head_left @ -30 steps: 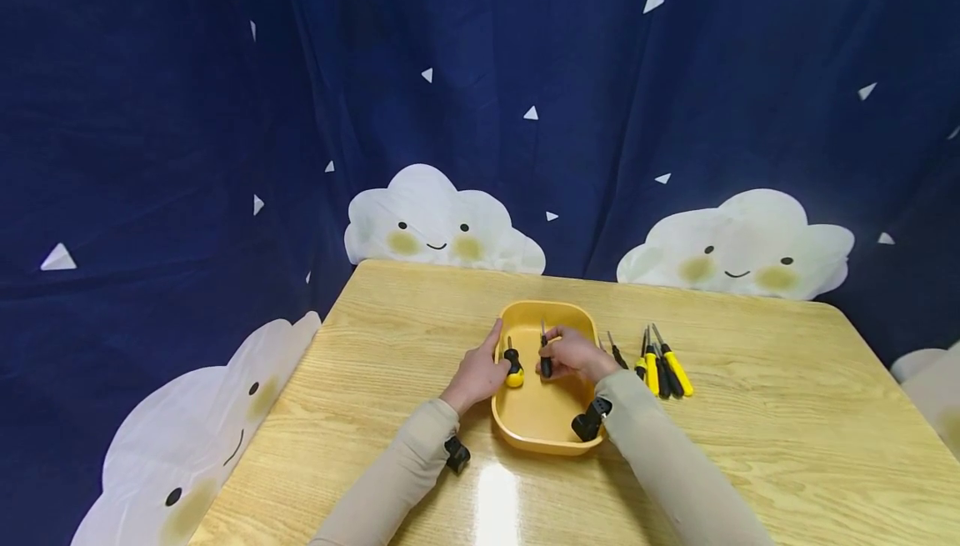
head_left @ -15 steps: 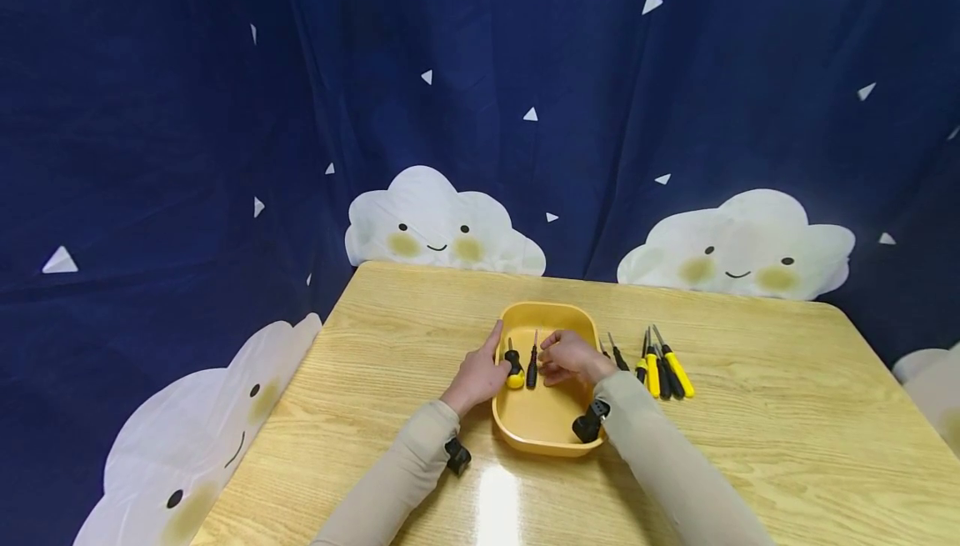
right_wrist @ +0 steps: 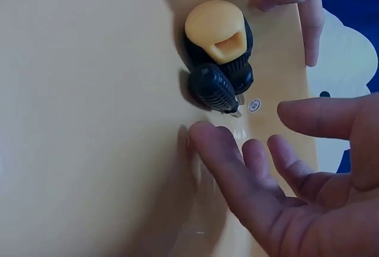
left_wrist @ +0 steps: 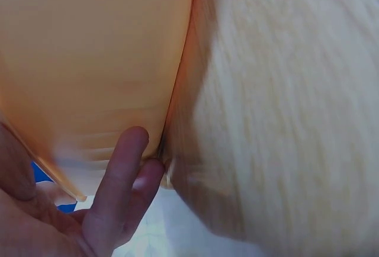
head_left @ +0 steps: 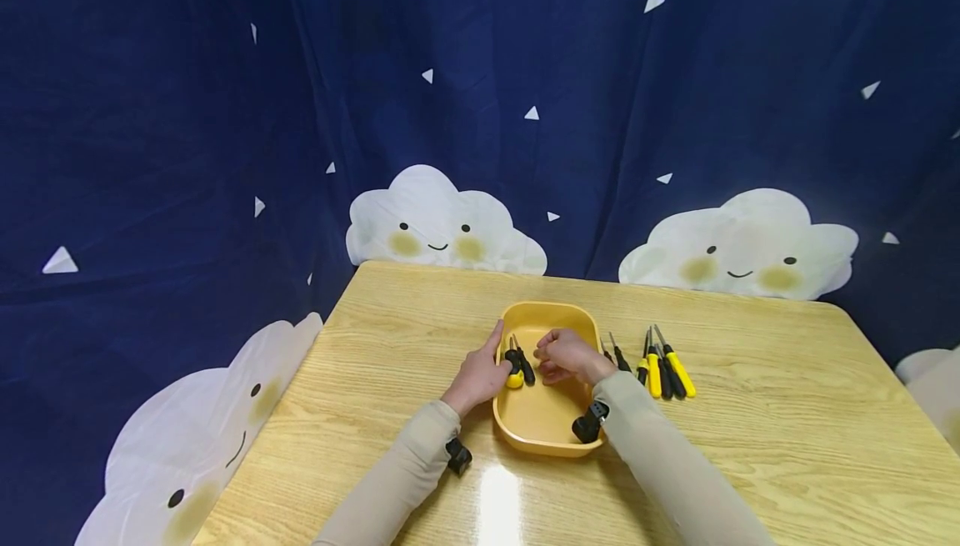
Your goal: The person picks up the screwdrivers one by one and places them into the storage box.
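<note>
My left hand pinches the left wall of an orange plastic tub, thumb inside and fingers against the outside. Inside, a stubby black-and-yellow screwdriver lies along the left wall; its rounded yellow butt faces the right wrist camera. Leaning close beside it is a slim black screwdriver, its ribbed handle near my right fingertips. Over the tub floor, just right of the two tools, my right hand has its fingers spread and holds nothing.
On the wooden table, right of the tub, lie several screwdrivers, among them a black one near the tub wall and a yellow-handled one in a cluster. A dark blue curtain hangs behind.
My right hand has let go of the slim black screwdriver, which now lies farther left, up against the stubby one, with its handle turned slightly. My left hand has stayed on the tub.
</note>
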`<action>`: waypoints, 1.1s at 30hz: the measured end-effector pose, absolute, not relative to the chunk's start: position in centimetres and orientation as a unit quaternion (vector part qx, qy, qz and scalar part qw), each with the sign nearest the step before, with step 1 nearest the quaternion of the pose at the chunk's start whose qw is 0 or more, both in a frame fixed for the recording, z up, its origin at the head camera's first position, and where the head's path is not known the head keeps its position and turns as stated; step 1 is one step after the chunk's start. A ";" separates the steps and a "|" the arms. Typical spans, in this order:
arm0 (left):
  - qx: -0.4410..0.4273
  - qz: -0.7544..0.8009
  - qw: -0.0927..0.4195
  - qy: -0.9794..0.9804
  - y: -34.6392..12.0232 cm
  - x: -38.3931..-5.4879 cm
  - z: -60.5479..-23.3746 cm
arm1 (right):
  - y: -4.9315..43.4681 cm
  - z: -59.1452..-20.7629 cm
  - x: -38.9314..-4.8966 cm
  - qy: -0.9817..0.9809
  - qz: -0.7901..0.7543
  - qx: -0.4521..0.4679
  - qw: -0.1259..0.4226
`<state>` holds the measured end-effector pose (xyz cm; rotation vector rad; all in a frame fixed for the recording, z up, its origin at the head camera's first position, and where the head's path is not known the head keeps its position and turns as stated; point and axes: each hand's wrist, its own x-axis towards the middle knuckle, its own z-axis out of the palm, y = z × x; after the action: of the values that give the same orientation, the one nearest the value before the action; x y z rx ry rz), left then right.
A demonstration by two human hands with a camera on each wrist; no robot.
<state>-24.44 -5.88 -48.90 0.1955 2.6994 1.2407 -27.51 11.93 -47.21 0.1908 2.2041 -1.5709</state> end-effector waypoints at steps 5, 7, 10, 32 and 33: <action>0.067 0.418 0.081 0.903 -5.9 -24.5 -48.9 | 11.9 -46.5 -27.4 0.808 -0.548 0.055 0.208; 0.067 0.420 0.084 0.901 -5.9 -24.5 -48.9 | 11.9 -45.9 -27.3 0.814 -0.542 0.042 0.204; 0.069 0.421 0.090 0.900 -6.0 -24.6 -49.0 | 12.0 -45.0 -27.0 0.827 -0.527 0.017 0.197; 0.078 0.417 0.083 0.902 -6.0 -24.4 -49.0 | 14.8 -39.9 -26.2 0.943 -0.310 -0.112 0.041; 0.079 0.417 0.082 0.902 -6.0 -24.4 -48.9 | 15.0 -39.8 -26.2 0.944 -0.308 -0.113 0.038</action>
<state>-24.44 -5.98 -48.94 0.2345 2.6942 1.2452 -26.23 15.02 -39.78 -0.3478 2.8957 -0.9435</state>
